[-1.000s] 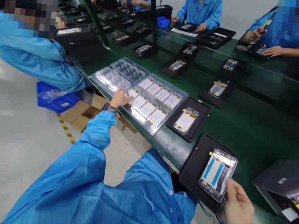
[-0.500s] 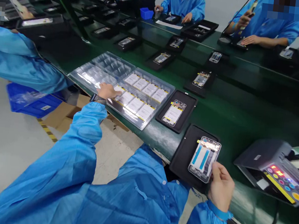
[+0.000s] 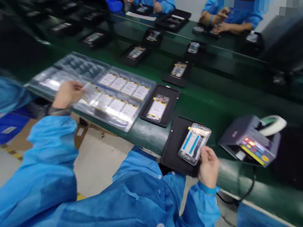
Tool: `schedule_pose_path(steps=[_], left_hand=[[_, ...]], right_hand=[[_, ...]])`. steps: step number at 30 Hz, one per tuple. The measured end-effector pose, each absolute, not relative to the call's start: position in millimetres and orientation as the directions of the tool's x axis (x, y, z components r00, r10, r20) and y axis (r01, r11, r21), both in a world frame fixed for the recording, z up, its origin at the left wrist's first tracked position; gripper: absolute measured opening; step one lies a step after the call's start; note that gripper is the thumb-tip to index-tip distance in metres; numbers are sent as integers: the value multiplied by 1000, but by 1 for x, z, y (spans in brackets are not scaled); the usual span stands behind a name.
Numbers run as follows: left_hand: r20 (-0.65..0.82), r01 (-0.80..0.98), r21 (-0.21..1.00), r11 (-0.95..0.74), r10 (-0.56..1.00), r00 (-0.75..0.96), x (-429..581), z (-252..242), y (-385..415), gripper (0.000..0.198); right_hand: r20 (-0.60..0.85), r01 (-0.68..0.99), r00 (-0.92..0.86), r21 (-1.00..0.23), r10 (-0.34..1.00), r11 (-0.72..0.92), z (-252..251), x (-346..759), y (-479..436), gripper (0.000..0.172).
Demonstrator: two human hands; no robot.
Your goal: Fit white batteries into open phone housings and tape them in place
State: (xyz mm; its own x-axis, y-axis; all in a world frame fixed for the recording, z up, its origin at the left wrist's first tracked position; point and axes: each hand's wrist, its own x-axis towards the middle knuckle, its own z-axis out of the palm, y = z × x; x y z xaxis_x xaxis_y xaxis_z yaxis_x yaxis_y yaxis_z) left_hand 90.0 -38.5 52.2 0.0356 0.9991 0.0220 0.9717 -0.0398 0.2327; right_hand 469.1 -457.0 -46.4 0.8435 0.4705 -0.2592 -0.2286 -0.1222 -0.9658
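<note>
My left hand pinches a white battery by its edge, lifted above the clear plastic tray. Rows of white batteries with yellow edges lie in the tray's right half. With closed fingers, my right hand grips the right edge of a phone frame bearing two blue strips. That frame rests tilted over a black tray. Between the clear tray and this one, a second black tray holds a phone frame with a white battery in it.
A grey tape dispenser with a lit display stands at the right. More phone frames in black trays, such as one, line the green table. People in blue sleeves work across it; another blue sleeve is at the left.
My left hand has picked a battery up from the clear tray. My right hand still holds the phone frame. The whole view has shifted to the right.
</note>
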Motion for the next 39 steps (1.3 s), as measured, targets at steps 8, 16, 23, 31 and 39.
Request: schedule_pose_path(steps=[8,16,23,31,39], left_hand=[[-288,280,945,171,840,460,232,31,-189,52],[-284,202,956,211,514,809,335,0,-284,47],[-139,264,956,-125,601,787,333,-3,-301,28],[87,294,790,-537,573,815,328,6,-302,18],[-151,209,977,-40,561,814,336,-22,-297,64]], right_hand=[[-252,-309,820,-951,515,26,-43,439,-439,49],[-254,-347,823,-933,509,95,-38,421,-445,49],[-258,-351,835,-930,487,108,-41,419,-448,51],[-243,-355,825,-925,510,135,-45,414,-451,46],[-227,-333,844,-932,485,144,-43,410,-454,47]])
